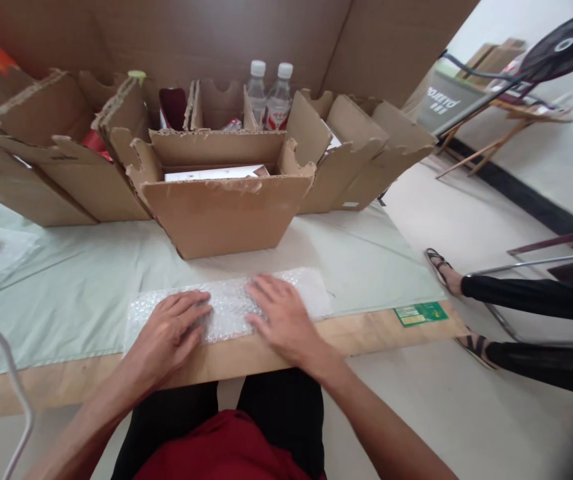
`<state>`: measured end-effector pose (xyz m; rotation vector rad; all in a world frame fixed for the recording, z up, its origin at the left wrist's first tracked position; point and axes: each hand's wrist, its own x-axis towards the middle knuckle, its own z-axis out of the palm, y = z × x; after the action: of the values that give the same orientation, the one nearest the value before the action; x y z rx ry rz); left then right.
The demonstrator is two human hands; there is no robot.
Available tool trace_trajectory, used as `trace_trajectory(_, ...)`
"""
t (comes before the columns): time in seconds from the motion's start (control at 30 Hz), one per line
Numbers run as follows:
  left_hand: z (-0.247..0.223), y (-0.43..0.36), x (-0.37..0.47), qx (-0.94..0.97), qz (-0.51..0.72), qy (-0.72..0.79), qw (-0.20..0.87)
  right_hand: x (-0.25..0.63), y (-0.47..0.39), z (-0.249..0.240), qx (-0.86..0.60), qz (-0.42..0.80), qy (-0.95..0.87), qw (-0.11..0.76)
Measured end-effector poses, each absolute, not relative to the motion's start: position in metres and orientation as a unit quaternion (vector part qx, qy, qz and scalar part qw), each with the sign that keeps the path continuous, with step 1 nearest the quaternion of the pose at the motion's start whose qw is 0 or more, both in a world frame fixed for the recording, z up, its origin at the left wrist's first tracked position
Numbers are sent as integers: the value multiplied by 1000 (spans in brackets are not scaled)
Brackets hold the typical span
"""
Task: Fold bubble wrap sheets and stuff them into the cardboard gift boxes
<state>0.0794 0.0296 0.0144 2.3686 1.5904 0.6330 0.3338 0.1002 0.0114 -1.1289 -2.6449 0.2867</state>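
Observation:
A sheet of clear bubble wrap (306, 290) lies flat on the pale green cloth (76, 293) near the table's front edge. My left hand (171, 330) rests palm down on the wrap's left half, fingers spread. On the wrap's middle my right hand (279, 317) presses flat, fingers apart. Neither hand grips anything. Just behind the wrap stands an open cardboard box (226, 200) with white flat items inside.
More open cardboard boxes (56, 160) stand left and right (361, 153) of the middle one. Two water bottles (269, 97) stand at the back. Another person's sandalled feet (446, 273) and a chair are on the floor at right. A green label (421, 313) sits on the table edge.

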Motion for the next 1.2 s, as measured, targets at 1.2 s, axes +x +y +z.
trace_trajectory(1.2,31,-2,28,558,267,781,78,412,134,50,-532,252,-795,146)
